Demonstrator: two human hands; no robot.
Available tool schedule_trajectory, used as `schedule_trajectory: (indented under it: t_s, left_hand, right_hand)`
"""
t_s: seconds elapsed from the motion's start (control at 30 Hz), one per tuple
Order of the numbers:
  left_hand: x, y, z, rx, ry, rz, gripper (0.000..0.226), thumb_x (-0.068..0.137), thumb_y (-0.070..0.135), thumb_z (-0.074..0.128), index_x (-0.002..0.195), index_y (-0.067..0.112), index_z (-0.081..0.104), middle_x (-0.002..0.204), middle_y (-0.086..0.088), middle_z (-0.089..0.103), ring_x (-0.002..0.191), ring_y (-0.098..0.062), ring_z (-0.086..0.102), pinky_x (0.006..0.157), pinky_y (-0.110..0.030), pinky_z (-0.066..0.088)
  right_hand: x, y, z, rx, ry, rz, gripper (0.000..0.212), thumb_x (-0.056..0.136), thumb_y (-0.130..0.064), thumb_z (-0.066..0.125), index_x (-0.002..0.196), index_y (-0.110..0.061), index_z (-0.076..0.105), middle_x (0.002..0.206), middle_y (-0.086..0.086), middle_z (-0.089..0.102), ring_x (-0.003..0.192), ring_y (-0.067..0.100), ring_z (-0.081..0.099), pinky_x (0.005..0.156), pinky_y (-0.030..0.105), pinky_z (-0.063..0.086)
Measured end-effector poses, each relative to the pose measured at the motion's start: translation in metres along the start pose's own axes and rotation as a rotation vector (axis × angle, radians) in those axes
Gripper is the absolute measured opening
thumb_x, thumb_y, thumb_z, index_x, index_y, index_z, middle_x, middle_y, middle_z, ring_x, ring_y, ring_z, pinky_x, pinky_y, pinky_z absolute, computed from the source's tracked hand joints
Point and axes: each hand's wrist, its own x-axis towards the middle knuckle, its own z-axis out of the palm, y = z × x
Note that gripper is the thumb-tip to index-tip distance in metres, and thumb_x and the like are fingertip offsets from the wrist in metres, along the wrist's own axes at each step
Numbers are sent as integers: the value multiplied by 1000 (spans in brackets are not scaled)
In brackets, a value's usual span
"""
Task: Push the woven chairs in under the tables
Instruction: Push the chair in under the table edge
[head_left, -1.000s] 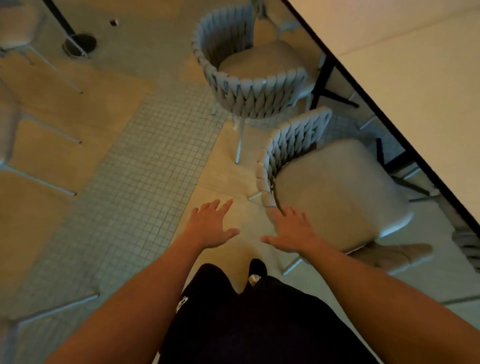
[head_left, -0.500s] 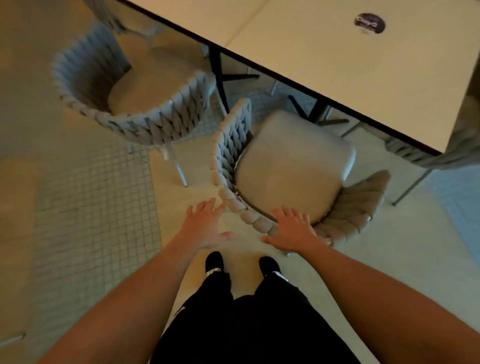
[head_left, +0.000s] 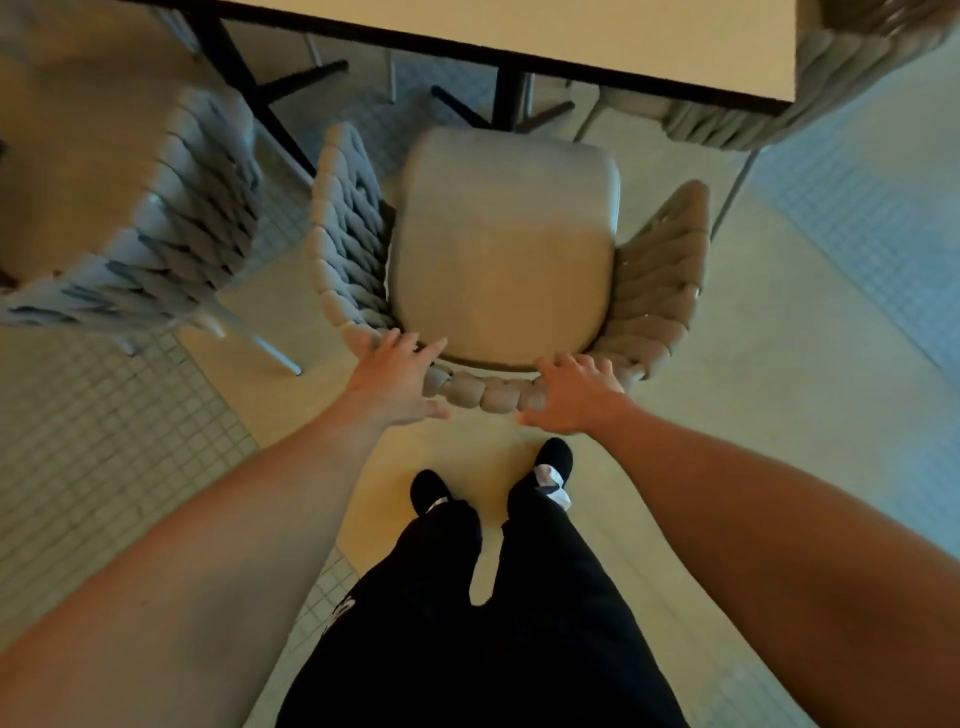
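Right, floor (head_left: 810, 415) first: plain pale strip down the middle, small-tile grid either side. Counter (head_left: 519, 26) along top edge, pale top with dark rim, dark legs beneath. Chair (head_left: 498, 249) centred just in front of the counter, woven back nearest, cushion pointing at the counter edge, front of seat at that edge, not yet tucked under. Second chair (head_left: 156, 234) just left of it, partly under the counter's left end. Third chair (head_left: 779, 88) at top right, mostly cut off by the counter corner. Black trousers (head_left: 493, 623) and dark shoes (head_left: 553, 457) at bottom centre, standing right behind the chair. Left hand (head_left: 397, 384) on left part of woven backrest rim, fingers spread and straight, grip released, pressing. Right hand (head_left: 576, 392) on right part of same rim, fingers spread over the weave, also released, flat contact only.
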Motion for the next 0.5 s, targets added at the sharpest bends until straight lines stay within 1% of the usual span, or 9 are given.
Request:
schedule_trajectory:
  t_s: [0.13,0.2,0.23,0.27,0.3,0.33,0.37,0.43,0.5]
  left_hand:
    - [22,0,0,77,-102,43,98,73,77,66,155,38,27,151,-2,44,144,-31,32,118,-65,2]
    - [26,3,-1,105,-160,44,81,76,71,69,145,40,41,137,1,55,136,-29,44,116,-67,3]
    - [25,4,-2,124,-169,45,62,78,63,71,133,41,51,127,3,60,131,-28,50,117,-68,5]
    - [24,5,-2,144,-164,38,38,81,53,72,114,42,56,115,5,62,124,-26,54,117,-68,8]
    - [23,5,-3,155,-172,23,22,82,43,72,95,41,54,105,7,63,118,-25,58,116,-67,11]
    - [23,7,-5,165,-178,10,22,83,37,70,82,39,49,98,8,62,113,-24,59,115,-66,15]
    - [23,10,-9,171,-189,10,27,83,33,69,75,37,44,94,8,62,109,-23,60,113,-65,18]
    - [26,13,-17,181,-185,7,32,83,32,69,71,35,40,89,8,57,106,-23,60,111,-63,23]
    - [27,13,-21,190,-201,-2,28,83,33,70,74,35,44,87,8,54,106,-24,59,109,-62,26]
  right_hand:
    - [12,2,11,3,-73,23,78,82,-77,54,141,-26,47,141,4,54,133,33,47,110,55,31]
    - [15,2,15,-18,-89,26,73,83,-74,55,137,-26,51,138,3,57,131,32,49,110,52,32]
    - [14,1,17,-38,-90,30,71,83,-74,56,135,-26,52,137,3,58,131,31,50,110,51,33]
    - [14,-2,18,-63,-90,35,71,83,-74,57,135,-26,52,136,3,59,130,30,50,109,49,34]
    - [14,-4,20,-93,-87,39,72,83,-75,56,136,-26,52,135,3,60,129,30,51,108,47,36]
    - [13,-6,21,-127,-78,40,73,84,-77,55,137,-26,52,134,3,61,128,29,52,106,46,37]
    - [12,-7,22,-163,-60,39,74,86,-77,53,137,-25,52,132,3,62,125,29,54,103,44,39]
    - [11,-7,19,-206,-17,39,73,88,-77,50,136,-23,53,129,4,64,121,29,57,99,43,41]
    - [10,-7,17,-203,-2,42,71,90,-76,48,136,-22,52,129,5,64,121,30,57,100,44,42]
